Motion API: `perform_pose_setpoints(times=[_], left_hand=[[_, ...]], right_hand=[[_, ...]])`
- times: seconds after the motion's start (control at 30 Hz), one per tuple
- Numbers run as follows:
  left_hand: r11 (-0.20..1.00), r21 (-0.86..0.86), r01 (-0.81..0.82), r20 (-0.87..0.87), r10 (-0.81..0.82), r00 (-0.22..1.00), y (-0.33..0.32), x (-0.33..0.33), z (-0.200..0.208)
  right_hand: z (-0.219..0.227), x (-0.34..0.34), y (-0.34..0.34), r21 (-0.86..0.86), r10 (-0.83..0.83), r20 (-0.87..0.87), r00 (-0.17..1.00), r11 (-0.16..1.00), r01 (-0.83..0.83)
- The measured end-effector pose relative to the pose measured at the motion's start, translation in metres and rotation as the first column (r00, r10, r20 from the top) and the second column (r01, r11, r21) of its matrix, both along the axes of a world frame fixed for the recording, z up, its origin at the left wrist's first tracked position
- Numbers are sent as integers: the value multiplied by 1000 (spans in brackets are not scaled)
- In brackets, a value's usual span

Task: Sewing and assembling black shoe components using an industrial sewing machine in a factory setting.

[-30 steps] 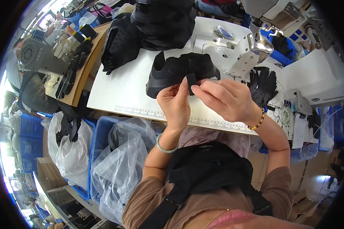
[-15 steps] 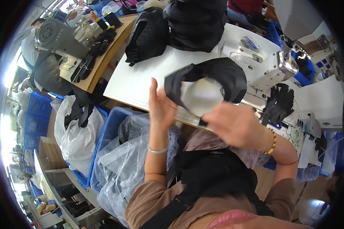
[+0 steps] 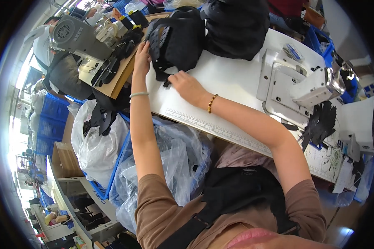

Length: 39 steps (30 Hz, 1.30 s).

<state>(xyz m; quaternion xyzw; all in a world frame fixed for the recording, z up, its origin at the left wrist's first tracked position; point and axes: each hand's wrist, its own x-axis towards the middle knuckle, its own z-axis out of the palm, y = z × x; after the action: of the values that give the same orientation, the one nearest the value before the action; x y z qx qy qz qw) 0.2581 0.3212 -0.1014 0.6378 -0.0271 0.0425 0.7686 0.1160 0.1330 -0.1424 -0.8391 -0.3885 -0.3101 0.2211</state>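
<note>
Two heaps of black sewn fabric sit at the far side of the white sewing table (image 3: 232, 89). My left hand (image 3: 142, 58) reaches to the outer left edge of the nearer black fabric piece (image 3: 179, 45), its fingers closed on that edge. At the same piece's near corner, my right hand (image 3: 188, 86) pinches a short dark end that hangs toward the table. The larger black fabric stack (image 3: 236, 31) rises just to the right, untouched. Folds hide how many layers lie under my hands.
A white sewing machine (image 3: 316, 89) stands at the right, with black fabric strips (image 3: 320, 122) beside it. A ruler strip (image 3: 212, 124) runs along the table's front edge. At lower left are a plastic-lined blue bin (image 3: 124, 159) and a white bag (image 3: 97, 145). Another machine (image 3: 72, 35) stands far left.
Both hands have moved forward and left, from a black fabric ring above the table to the nearer heap. The ring no longer shows apart from the heap.
</note>
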Motion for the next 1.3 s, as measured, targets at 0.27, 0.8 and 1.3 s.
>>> perform_pose_setpoints(times=[0.27,0.8,1.3], left_hand=[[871,452,-190,309,47,950,-43,47,-12],[292,822,-488,569,-406,715,-7,-112,1],[655,696,-295,585,-279,761,-23,-134,33]], right_hand=[[-12,29,-39,234,109,-319,941,972,-34],[20,-47,-111,29,29,-411,911,999,-19],[63,12,-31,654,375,-371,850,755,-47]])
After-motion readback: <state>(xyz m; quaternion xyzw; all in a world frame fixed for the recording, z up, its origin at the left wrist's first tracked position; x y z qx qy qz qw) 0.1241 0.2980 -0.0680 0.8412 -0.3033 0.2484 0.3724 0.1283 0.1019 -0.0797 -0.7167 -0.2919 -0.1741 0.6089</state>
